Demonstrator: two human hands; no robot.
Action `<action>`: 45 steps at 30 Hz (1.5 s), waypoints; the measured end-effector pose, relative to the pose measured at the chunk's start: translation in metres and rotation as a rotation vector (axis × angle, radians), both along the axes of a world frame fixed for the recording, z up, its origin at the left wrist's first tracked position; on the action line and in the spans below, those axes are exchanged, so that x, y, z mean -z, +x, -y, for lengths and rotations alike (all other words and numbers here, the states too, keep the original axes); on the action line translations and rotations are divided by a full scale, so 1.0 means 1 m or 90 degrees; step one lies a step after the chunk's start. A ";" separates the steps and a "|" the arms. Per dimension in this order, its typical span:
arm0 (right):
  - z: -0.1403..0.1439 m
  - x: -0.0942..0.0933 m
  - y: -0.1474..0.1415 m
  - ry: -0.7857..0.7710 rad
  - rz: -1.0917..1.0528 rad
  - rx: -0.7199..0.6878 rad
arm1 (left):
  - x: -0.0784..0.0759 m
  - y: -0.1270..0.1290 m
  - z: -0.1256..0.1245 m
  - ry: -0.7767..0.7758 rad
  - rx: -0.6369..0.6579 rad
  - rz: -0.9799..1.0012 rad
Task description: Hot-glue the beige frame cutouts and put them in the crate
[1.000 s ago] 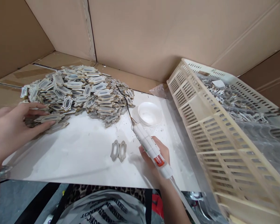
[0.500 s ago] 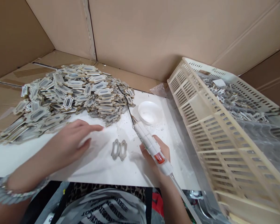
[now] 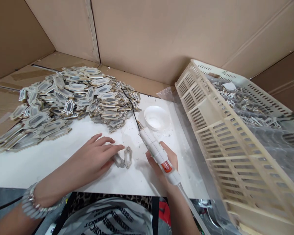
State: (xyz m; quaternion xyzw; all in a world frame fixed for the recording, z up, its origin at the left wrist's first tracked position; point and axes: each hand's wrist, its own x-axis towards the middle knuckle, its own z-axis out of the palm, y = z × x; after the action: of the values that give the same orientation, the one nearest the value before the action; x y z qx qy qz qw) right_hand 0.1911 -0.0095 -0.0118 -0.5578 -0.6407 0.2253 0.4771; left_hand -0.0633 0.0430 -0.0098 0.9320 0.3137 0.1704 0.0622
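Note:
Two small grey ornate label frames lie side by side on the white tabletop. My left hand [image 3: 98,156] has thumb and index finger closed on the near-left frame [image 3: 118,160], which is tilted and partly covered by the fingers. Beside it the right-hand frame [image 3: 128,157] lies flat. In my right hand [image 3: 170,156] is a white glue gun [image 3: 155,147] with a red part on its body and a clear stick running out of its rear. Its tip points away from me, toward the pile, and is apart from the frames.
A large heap of similar frames [image 3: 80,94] covers the back left. A white round dish [image 3: 156,118] stands beyond the glue gun. To the right, a cream slatted crate [image 3: 218,143] holds small metal parts and clear plastic. Cardboard walls [image 3: 147,36] enclose the back.
My left hand has moved right and down from above the table to the left frame, gripping and tilting it. The glue gun in my right hand has barely moved.

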 end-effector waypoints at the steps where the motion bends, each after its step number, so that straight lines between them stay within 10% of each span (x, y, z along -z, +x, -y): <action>1: 0.000 0.000 0.000 -0.004 0.002 0.002 | 0.001 -0.003 0.000 0.010 -0.004 -0.004; 10: 0.002 -0.002 0.002 -0.029 0.005 -0.010 | 0.004 -0.008 0.006 -0.004 0.006 0.094; 22: 0.004 -0.003 0.000 -0.019 -0.034 -0.229 | -0.019 -0.017 0.014 0.256 -0.174 0.144; 45: 0.003 0.001 -0.004 -0.047 0.021 -0.207 | -0.027 -0.008 0.019 0.326 -0.167 0.140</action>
State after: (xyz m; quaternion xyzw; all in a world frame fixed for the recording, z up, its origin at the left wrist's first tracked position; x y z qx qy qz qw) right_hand 0.1874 -0.0126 -0.0126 -0.4675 -0.7214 0.3141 0.4030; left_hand -0.0712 0.0236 0.0170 0.8450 0.3697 0.3500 -0.1637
